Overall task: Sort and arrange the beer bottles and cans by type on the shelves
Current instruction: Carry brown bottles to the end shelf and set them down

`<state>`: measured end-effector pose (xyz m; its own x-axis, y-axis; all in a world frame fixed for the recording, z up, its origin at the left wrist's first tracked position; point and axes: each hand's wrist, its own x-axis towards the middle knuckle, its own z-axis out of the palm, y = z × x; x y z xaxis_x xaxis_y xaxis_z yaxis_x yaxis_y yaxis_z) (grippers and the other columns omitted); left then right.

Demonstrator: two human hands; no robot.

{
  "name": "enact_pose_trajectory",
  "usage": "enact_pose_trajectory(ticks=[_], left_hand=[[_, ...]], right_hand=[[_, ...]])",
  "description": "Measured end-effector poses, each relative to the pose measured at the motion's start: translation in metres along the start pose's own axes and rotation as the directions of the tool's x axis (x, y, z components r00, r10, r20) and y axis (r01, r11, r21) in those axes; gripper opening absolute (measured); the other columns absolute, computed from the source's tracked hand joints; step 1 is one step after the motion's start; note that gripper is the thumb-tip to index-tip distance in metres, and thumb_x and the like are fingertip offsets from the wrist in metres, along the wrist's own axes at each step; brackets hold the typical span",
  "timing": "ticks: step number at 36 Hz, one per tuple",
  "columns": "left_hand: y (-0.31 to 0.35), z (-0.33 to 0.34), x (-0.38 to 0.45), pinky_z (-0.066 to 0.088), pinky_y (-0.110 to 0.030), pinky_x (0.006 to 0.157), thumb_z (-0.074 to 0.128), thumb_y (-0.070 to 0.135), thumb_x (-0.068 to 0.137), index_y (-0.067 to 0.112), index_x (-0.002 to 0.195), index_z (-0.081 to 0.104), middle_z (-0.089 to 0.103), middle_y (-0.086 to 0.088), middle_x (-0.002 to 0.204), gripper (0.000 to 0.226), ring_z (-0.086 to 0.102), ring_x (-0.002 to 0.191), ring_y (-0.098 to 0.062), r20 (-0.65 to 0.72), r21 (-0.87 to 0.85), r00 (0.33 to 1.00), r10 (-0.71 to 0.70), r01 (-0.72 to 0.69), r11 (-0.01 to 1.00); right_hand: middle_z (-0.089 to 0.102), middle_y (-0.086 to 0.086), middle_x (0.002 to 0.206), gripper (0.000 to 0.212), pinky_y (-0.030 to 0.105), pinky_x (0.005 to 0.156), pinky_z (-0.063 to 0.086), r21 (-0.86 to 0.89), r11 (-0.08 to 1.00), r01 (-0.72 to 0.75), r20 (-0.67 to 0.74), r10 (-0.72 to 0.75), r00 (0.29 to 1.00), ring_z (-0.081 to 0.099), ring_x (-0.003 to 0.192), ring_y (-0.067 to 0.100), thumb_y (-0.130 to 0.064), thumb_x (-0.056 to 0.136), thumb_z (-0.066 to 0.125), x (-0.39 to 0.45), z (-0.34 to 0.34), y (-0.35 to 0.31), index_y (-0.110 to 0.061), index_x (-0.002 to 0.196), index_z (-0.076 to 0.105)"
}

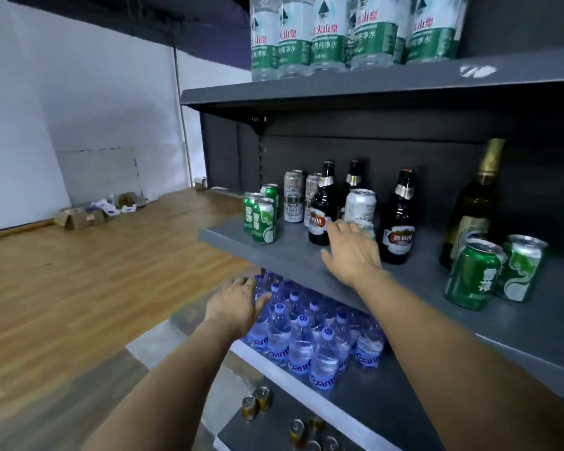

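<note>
**Q:** On the middle shelf (306,252), which step is in hand?

**A:** Sorting, by my judgement, is only partly done. Your right hand (352,252) reaches over the shelf with fingers spread and nothing in its grip, just in front of the white can (360,208) and beside the nearest brown bottle (321,213). Your left hand (238,304) hovers lower, fingers straight, holding nothing, above the water bottles (303,333) on the shelf below.

**Q:** Where do the task items stand?

**A:** Mixed. Green cans (262,219) sit at the left end; two more green cans (495,271) sit well apart at the right, near the tall green bottle (472,213). Silver cans (293,196) and brown bottles stand between.

**Q:** What does the next move call for?

**A:** Probably closing your right hand round one upright item — without knocking its close neighbours — and carrying it to its own kind.

**Q:** The surroundings?

**A:** Grey metal shelving, wood-pattern floor (95,288), white wall, and opened cardboard boxes (88,213) at the wall's foot.
</note>
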<state>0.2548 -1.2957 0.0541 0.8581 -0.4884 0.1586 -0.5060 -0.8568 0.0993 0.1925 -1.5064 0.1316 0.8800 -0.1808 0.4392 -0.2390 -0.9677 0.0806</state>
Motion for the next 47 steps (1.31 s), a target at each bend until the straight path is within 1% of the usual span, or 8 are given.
enact_pose_trajectory(ticks=[8, 16, 20, 32, 38, 40, 43, 47], left_hand=[[0.022, -0.020, 0.110, 0.039, -0.041, 0.105, 0.034, 0.050, 0.100, 0.015, 0.144, 0.035, 0.042, -0.009, 0.142, 0.056, 0.040, 0.131, -0.027, -0.057, -0.172, 0.989, 0.140, -0.148, 0.974], [0.060, -0.021, 0.187, 0.039, -0.043, 0.101, 0.055, 0.040, 0.095, 0.019, 0.151, 0.022, 0.030, -0.007, 0.150, 0.069, 0.037, 0.134, -0.028, -0.153, -0.431, 0.974, 0.168, -0.219, 0.875], [0.073, -0.020, 0.213, 0.034, -0.039, 0.108, 0.065, 0.032, 0.090, 0.017, 0.152, 0.018, 0.024, -0.008, 0.154, 0.079, 0.030, 0.139, -0.028, -0.173, -0.577, 0.976, 0.129, -0.207, 0.790], [0.089, -0.025, 0.287, 0.034, -0.044, 0.110, 0.077, 0.044, 0.077, 0.013, 0.152, 0.014, 0.029, -0.014, 0.151, 0.103, 0.033, 0.137, -0.031, -0.132, -0.670, 0.966, 0.223, -0.253, 0.698], [0.099, -0.019, 0.305, 0.041, -0.044, 0.102, 0.083, 0.043, 0.069, 0.014, 0.143, 0.029, 0.045, -0.012, 0.140, 0.096, 0.045, 0.128, -0.031, -0.093, -0.771, 0.973, 0.211, -0.205, 0.603], [0.100, -0.017, 0.309, 0.045, -0.041, 0.095, 0.083, 0.039, 0.070, 0.014, 0.136, 0.036, 0.050, -0.011, 0.133, 0.085, 0.050, 0.122, -0.031, -0.084, -0.774, 0.977, 0.196, -0.188, 0.604], [0.100, -0.019, 0.310, 0.048, -0.042, 0.085, 0.082, 0.038, 0.067, 0.015, 0.123, 0.040, 0.053, -0.011, 0.122, 0.073, 0.055, 0.111, -0.033, -0.072, -0.776, 0.980, 0.183, -0.170, 0.607], [0.096, -0.021, 0.310, 0.045, -0.041, 0.083, 0.081, 0.039, 0.067, 0.018, 0.128, 0.037, 0.047, -0.011, 0.124, 0.078, 0.053, 0.114, -0.034, -0.041, -0.816, 0.994, 0.105, -0.094, 0.570]], right_hand=[[0.039, 0.010, 0.143, 0.063, 0.040, 0.102, 0.034, 0.027, 0.951, -0.308, -0.142, 0.308, 0.941, 0.035, 0.129, 0.030, -0.044, 0.094, 0.049, 0.084, -0.004, 0.042, -0.012, 0.145, 0.029], [0.045, 0.010, 0.137, 0.077, 0.037, 0.074, 0.041, 0.078, 0.863, -0.498, 0.063, 0.495, 0.867, 0.046, 0.124, 0.031, -0.068, 0.086, 0.049, 0.127, 0.004, 0.058, -0.015, 0.141, 0.033], [0.049, 0.008, 0.134, 0.078, 0.035, 0.072, 0.039, -0.029, 0.866, -0.500, 0.078, 0.500, 0.862, 0.047, 0.123, 0.028, -0.065, 0.083, 0.058, 0.138, 0.004, 0.060, -0.017, 0.139, 0.035], [0.056, 0.008, 0.127, 0.052, 0.033, 0.076, 0.039, -0.194, 0.796, -0.573, 0.063, 0.593, 0.803, 0.053, 0.117, 0.028, -0.049, 0.091, 0.056, 0.163, 0.007, 0.057, -0.016, 0.129, 0.046], [0.061, 0.003, 0.122, 0.043, 0.038, 0.102, 0.029, -0.493, 0.740, -0.458, 0.048, 0.549, 0.835, 0.048, 0.121, 0.025, -0.052, 0.090, 0.054, 0.178, 0.002, 0.054, -0.020, 0.119, 0.056], [0.058, 0.006, 0.126, 0.042, 0.037, 0.101, 0.031, -0.416, 0.792, -0.448, -0.034, 0.478, 0.877, 0.043, 0.125, 0.027, -0.045, 0.092, 0.053, 0.189, 0.005, 0.048, -0.018, 0.125, 0.054], [0.051, 0.012, 0.132, 0.046, 0.033, 0.084, 0.041, -0.138, 0.853, -0.503, -0.173, 0.479, 0.860, 0.047, 0.122, 0.030, -0.029, 0.095, 0.048, 0.210, 0.018, 0.033, -0.013, 0.138, 0.041], [0.038, 0.019, 0.145, 0.060, 0.035, 0.104, 0.032, 0.175, 0.777, -0.604, -0.213, 0.629, 0.747, 0.034, 0.134, 0.032, -0.019, 0.095, 0.048, 0.237, 0.040, 0.022, 0.001, 0.147, 0.023]])
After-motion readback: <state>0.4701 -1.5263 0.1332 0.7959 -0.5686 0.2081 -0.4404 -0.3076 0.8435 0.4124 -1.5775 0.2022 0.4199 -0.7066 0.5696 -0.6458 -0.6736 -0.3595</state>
